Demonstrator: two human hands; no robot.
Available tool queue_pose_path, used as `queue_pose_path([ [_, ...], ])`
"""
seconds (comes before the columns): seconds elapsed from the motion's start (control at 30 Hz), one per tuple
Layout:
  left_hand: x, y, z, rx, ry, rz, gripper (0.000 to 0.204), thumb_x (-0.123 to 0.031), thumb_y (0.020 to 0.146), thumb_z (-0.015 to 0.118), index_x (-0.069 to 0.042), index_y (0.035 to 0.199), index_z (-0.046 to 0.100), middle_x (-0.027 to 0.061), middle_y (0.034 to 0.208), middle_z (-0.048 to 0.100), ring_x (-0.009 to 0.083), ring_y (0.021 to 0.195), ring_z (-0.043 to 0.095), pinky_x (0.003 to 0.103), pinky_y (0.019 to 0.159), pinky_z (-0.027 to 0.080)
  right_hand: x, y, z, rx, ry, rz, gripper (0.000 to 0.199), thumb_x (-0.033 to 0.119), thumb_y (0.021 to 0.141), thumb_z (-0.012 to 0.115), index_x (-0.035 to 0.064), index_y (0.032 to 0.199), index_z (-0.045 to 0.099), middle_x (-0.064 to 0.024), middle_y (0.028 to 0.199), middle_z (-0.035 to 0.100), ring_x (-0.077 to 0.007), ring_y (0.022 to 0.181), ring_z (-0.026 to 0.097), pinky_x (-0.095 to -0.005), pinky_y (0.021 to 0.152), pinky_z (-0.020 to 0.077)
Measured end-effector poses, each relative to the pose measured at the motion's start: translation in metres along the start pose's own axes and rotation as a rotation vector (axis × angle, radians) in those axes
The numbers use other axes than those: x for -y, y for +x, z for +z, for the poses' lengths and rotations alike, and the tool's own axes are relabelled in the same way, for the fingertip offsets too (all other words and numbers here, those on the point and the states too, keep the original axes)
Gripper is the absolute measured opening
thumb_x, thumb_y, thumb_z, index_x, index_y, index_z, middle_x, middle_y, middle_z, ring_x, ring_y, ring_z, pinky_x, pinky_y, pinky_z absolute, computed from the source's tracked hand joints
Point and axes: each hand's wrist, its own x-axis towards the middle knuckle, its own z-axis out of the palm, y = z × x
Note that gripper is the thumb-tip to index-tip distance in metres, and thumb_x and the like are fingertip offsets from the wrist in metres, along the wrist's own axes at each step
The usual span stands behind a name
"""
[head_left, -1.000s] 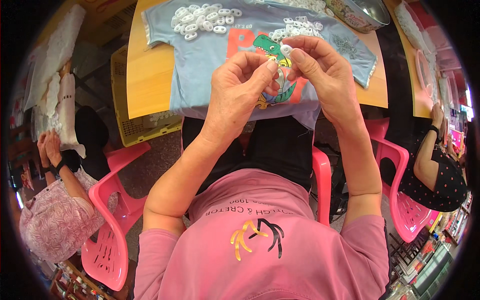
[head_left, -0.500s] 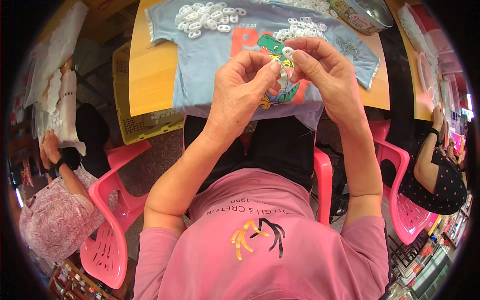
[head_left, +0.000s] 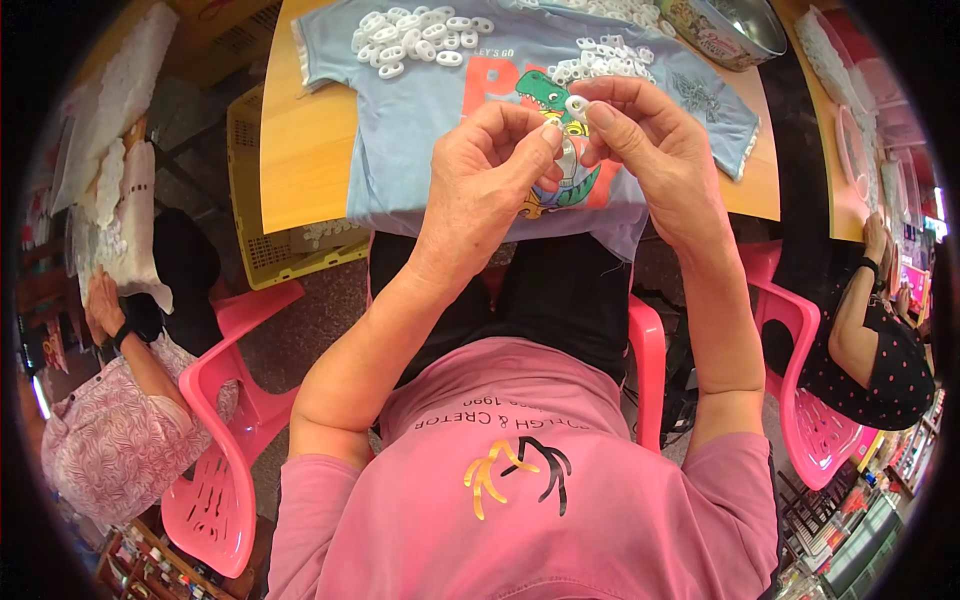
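Observation:
My left hand [head_left: 492, 168] and my right hand [head_left: 645, 145] meet above the near edge of a wooden table [head_left: 305, 150]. Together their fingertips pinch a small white plastic ring piece [head_left: 577, 105]. Below them a light blue T-shirt [head_left: 440, 110] with a green dinosaur print is spread on the table. Two heaps of the same white pieces lie on the shirt, one at the far left [head_left: 415, 38] and one behind my right hand [head_left: 605, 58].
A metal tin [head_left: 730, 28] stands at the table's far right. A yellow crate [head_left: 262, 215] sits under the table on the left. Pink plastic chairs [head_left: 215, 440] flank me, with a seated person on the left [head_left: 110, 440] and another on the right [head_left: 870, 330].
Both hands stay together on the white piece, their fingers shifting slightly around it. The view has tilted a little; nothing else moved.

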Motion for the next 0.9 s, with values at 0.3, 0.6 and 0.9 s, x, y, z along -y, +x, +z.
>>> queue_pose_path([
  [0.3,0.001,0.001,0.001,-0.010,-0.045,0.015,0.017,-0.013,0.093,0.064,0.002,0.098,0.061,0.0048,0.082,0.064,0.0092,0.070,0.061,0.023,0.064,0.050,-0.005,-0.001,0.010,-0.005,0.040,-0.014,0.027,0.019,0.096,0.061,0.0005,0.116,0.063,-0.0004,0.088,0.062,-0.0072,0.078,0.058,-0.0236,0.072,0.0493],
  [0.6,-0.001,-0.001,0.001,-0.024,-0.077,0.026,0.015,-0.013,0.094,0.064,0.002,0.097,0.062,0.0063,0.083,0.066,0.0110,0.071,0.062,0.024,0.066,0.051,-0.010,-0.004,0.015,-0.064,-0.026,-0.141,0.023,0.010,0.094,0.062,-0.0019,0.114,0.063,-0.0046,0.101,0.066,-0.0088,0.084,0.059,-0.0240,0.075,0.0509],
  [0.9,0.004,-0.005,0.004,0.000,-0.141,0.064,0.016,-0.015,0.093,0.066,0.001,0.096,0.062,0.0066,0.083,0.067,0.0098,0.070,0.062,0.022,0.064,0.050,-0.010,-0.013,0.023,-0.117,0.024,-0.219,0.019,0.003,0.093,0.061,-0.0032,0.111,0.065,-0.0060,0.103,0.066,-0.0102,0.092,0.062,-0.0233,0.079,0.0512],
])
